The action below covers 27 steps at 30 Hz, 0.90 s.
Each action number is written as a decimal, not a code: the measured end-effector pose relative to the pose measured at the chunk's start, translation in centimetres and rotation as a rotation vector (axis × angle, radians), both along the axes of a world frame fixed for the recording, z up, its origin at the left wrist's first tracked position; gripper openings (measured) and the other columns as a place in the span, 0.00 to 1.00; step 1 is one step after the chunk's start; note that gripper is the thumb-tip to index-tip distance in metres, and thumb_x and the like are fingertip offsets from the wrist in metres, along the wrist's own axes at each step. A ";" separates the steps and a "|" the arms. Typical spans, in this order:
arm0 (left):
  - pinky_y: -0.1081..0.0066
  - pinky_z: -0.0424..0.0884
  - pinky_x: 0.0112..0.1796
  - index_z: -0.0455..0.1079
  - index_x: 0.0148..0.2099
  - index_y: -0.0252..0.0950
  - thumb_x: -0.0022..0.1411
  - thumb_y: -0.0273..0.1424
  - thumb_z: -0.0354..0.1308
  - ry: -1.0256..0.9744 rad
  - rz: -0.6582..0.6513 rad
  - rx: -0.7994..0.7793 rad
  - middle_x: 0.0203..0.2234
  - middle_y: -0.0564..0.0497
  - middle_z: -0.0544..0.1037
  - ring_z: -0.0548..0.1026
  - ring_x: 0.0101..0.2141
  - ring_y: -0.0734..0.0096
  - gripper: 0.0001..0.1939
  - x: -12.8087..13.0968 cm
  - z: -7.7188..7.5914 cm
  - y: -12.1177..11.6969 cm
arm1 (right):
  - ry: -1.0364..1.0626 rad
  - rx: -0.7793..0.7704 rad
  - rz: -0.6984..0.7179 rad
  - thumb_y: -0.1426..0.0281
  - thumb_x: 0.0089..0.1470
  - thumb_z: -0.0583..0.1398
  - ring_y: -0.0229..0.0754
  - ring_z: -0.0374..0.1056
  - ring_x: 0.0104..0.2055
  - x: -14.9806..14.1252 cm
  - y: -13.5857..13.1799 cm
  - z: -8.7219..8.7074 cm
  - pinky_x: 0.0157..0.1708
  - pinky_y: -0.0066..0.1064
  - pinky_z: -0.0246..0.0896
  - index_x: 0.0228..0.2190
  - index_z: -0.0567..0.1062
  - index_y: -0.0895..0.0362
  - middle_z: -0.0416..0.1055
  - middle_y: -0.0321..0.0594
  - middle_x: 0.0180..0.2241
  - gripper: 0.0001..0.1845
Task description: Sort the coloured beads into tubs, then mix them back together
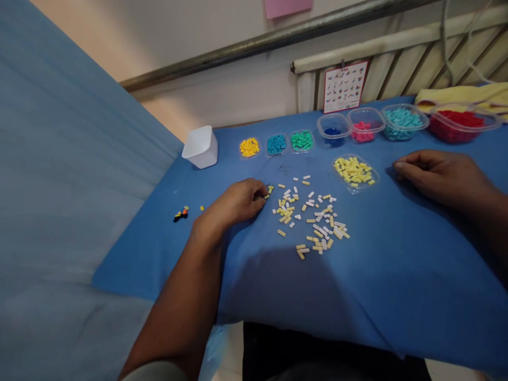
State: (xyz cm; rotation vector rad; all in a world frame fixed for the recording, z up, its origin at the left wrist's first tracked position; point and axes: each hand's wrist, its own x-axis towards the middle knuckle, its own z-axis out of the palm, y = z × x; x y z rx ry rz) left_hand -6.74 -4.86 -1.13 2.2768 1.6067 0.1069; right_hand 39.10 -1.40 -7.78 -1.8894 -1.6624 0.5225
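My left hand [246, 199] is low over the blue-covered table, left of a loose scatter of white and pale yellow building bricks [317, 219]. Its fingers are closed at a few small yellow bricks [270, 189] that show at the fingertips; the inside of the grip is partly hidden. To the right, my right hand [440, 174] rests on the cloth with its fingers curled and the thumb against them. Whatever it may hold is out of sight. Between it and the scatter sits a clear tray of pale yellow bricks [356, 172].
Along the back stand a white box [201, 147], small trays of yellow [249, 147], blue [277, 144] and green bricks [302, 141], and clear tubs of dark blue, pink, turquoise and red bricks [456, 124]. Black, orange and yellow pieces [181, 214] lie left. A picture card [345, 86] leans behind.
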 end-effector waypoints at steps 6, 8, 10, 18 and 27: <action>0.64 0.74 0.43 0.82 0.47 0.39 0.69 0.32 0.62 0.010 -0.033 0.013 0.43 0.47 0.84 0.80 0.39 0.62 0.09 0.6 -0.3 0.2 | -0.008 0.011 0.004 0.45 0.49 0.63 0.56 0.80 0.40 0.5 0.2 -0.5 0.43 0.45 0.70 0.38 0.86 0.50 0.86 0.42 0.36 0.26; 0.63 0.74 0.43 0.82 0.45 0.40 0.69 0.32 0.61 0.023 -0.031 0.030 0.44 0.47 0.84 0.80 0.39 0.62 0.08 0.7 -0.2 0.2 | 0.012 0.018 0.019 0.46 0.50 0.64 0.56 0.80 0.39 0.6 0.2 -0.7 0.43 0.44 0.70 0.38 0.86 0.50 0.86 0.42 0.36 0.25; 0.63 0.74 0.42 0.81 0.43 0.40 0.68 0.31 0.61 0.047 -0.036 0.035 0.43 0.47 0.85 0.80 0.38 0.62 0.07 0.8 -0.2 0.2 | 0.028 0.014 0.031 0.46 0.50 0.64 0.56 0.80 0.39 0.7 0.3 -0.7 0.43 0.45 0.70 0.39 0.86 0.51 0.86 0.43 0.36 0.25; 0.65 0.74 0.42 0.82 0.53 0.40 0.67 0.29 0.61 0.043 -0.030 0.003 0.41 0.48 0.86 0.80 0.38 0.61 0.14 0.9 0.1 0.0 | 0.014 0.006 0.022 0.45 0.49 0.63 0.56 0.79 0.39 0.1 -0.1 0.1 0.43 0.46 0.69 0.37 0.86 0.51 0.85 0.43 0.34 0.26; 0.62 0.77 0.52 0.86 0.53 0.36 0.71 0.26 0.56 0.089 -0.081 0.146 0.48 0.42 0.84 0.81 0.46 0.59 0.18 1.9 -0.5 1.8 | 0.011 0.003 0.006 0.46 0.49 0.63 0.55 0.79 0.39 -0.2 -0.1 0.2 0.42 0.44 0.70 0.37 0.86 0.51 0.86 0.44 0.35 0.26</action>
